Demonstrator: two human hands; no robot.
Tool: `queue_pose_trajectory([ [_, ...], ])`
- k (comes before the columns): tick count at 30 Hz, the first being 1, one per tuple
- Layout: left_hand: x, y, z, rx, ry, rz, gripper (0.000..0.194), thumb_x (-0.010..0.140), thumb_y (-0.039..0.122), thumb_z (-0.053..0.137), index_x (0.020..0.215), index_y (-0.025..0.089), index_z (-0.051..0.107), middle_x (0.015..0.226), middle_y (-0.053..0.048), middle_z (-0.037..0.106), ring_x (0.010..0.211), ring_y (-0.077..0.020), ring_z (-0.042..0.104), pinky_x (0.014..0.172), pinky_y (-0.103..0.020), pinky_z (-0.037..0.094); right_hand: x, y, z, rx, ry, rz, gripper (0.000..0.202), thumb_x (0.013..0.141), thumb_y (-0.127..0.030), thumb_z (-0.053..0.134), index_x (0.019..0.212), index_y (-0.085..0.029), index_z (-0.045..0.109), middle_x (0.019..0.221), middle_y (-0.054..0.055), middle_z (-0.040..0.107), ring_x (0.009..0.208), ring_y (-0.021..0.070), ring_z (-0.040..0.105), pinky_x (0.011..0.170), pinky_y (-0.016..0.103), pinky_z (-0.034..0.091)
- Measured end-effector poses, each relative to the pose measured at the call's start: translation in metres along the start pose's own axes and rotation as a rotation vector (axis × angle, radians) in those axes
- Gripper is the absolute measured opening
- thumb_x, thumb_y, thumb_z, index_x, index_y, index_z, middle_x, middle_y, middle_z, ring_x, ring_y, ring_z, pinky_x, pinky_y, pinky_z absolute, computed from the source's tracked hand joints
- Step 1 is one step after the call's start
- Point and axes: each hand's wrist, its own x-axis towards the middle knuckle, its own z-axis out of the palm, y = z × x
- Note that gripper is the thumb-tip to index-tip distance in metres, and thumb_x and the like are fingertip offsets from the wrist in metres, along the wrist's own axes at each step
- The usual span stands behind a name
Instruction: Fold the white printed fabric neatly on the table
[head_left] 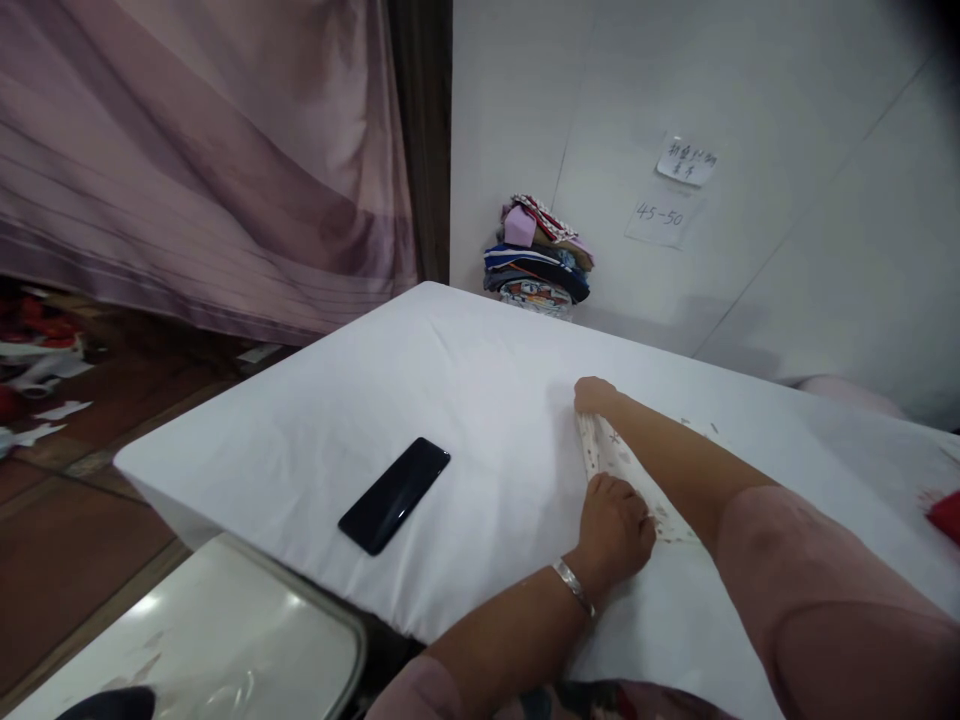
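Note:
A white cloth with a small scattered print [616,455] lies on the white-covered table [480,400], partly hidden under my right forearm. My right hand [596,393] is closed on its far left corner. Nearer to me, my left hand [615,522], with a silver bangle at the wrist, has its fingers curled on the near part of the same cloth. Between the two hands the cloth's left edge runs fairly straight. The fingertips of both hands are mostly hidden.
A black phone [394,495] lies on the table left of my hands. Folded clothes [537,255] are stacked beyond the far edge, against the wall. Something red [946,515] sits at the right. A white glossy surface [247,620] stands at the lower left, a pink curtain [225,150] behind.

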Motion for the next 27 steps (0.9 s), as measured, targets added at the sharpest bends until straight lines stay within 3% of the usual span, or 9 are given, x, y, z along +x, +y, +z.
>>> queue_pose_trajectory([
  [3, 0.000, 0.000, -0.001, -0.015, -0.002, -0.001, 0.013, 0.078, 0.026, 0.057, 0.070, 0.017, 0.062, 0.079, -0.005, 0.059, 0.086, -0.0178, 0.050, 0.091, -0.036, 0.036, -0.004, 0.016, -0.003, 0.062, -0.012, -0.039, 0.024, 0.079, -0.033, 0.058, 0.087, -0.018, 0.074, 0.098, 0.010, 0.071, 0.095, 0.0245, 0.064, 0.081, 0.029, 0.047],
  [5, 0.000, 0.000, -0.002, -0.015, 0.001, -0.008, 0.013, 0.080, 0.026, 0.056, 0.072, 0.018, 0.063, 0.080, -0.005, 0.059, 0.087, -0.0181, 0.049, 0.090, -0.036, 0.036, -0.014, 0.025, 0.002, 0.104, 0.031, -0.045, 0.035, 0.086, -0.039, 0.047, 0.103, -0.017, 0.070, 0.109, 0.009, 0.068, 0.104, 0.0233, 0.061, 0.087, 0.029, 0.045],
  [10, 0.001, 0.003, -0.004, 0.020, -0.008, -0.025, 0.015, 0.082, 0.025, 0.054, 0.072, 0.018, 0.063, 0.079, -0.004, 0.057, 0.085, -0.0180, 0.048, 0.089, -0.035, 0.036, -0.038, 0.029, 0.035, 0.197, 0.116, -0.076, 0.050, 0.093, -0.042, 0.033, 0.132, -0.016, 0.049, 0.136, 0.009, 0.050, 0.125, 0.0196, 0.045, 0.103, 0.029, 0.032],
  [15, 0.004, 0.002, -0.008, 0.034, -0.034, -0.016, 0.012, 0.081, 0.022, 0.054, 0.074, 0.018, 0.063, 0.078, -0.004, 0.057, 0.084, -0.0181, 0.048, 0.086, -0.035, 0.037, -0.044, 0.022, 0.048, 0.258, 0.178, -0.075, 0.051, 0.094, -0.042, 0.029, 0.136, -0.016, 0.043, 0.141, 0.010, 0.045, 0.132, 0.0207, 0.036, 0.108, 0.037, 0.024],
  [19, 0.005, 0.001, -0.009, 0.013, -0.019, -0.016, 0.011, 0.078, 0.017, 0.053, 0.072, 0.019, 0.063, 0.078, -0.004, 0.057, 0.084, -0.0186, 0.049, 0.084, -0.036, 0.037, -0.062, 0.023, 0.051, 0.322, 0.249, -0.100, 0.054, 0.094, -0.045, 0.025, 0.140, -0.018, 0.035, 0.149, 0.010, 0.031, 0.139, 0.0227, 0.020, 0.110, 0.045, 0.016],
  [23, 0.006, 0.000, -0.008, -0.001, -0.018, -0.004, 0.010, 0.078, 0.018, 0.053, 0.074, 0.019, 0.063, 0.080, -0.004, 0.057, 0.085, -0.0191, 0.050, 0.084, -0.037, 0.037, -0.078, 0.024, 0.062, 0.327, 0.200, -0.205, 0.060, 0.092, -0.049, 0.029, 0.143, -0.017, 0.030, 0.152, 0.012, 0.021, 0.141, 0.0234, 0.014, 0.111, 0.047, 0.010],
  [27, 0.008, 0.000, -0.008, 0.016, -0.006, -0.022, 0.010, 0.077, 0.016, 0.053, 0.075, 0.019, 0.062, 0.081, -0.003, 0.058, 0.087, -0.0190, 0.050, 0.086, -0.037, 0.036, -0.077, 0.021, 0.064, 0.356, 0.191, -0.208, 0.064, 0.092, -0.052, 0.029, 0.144, -0.016, 0.028, 0.153, 0.011, 0.017, 0.141, 0.0234, 0.010, 0.112, 0.046, 0.006],
])
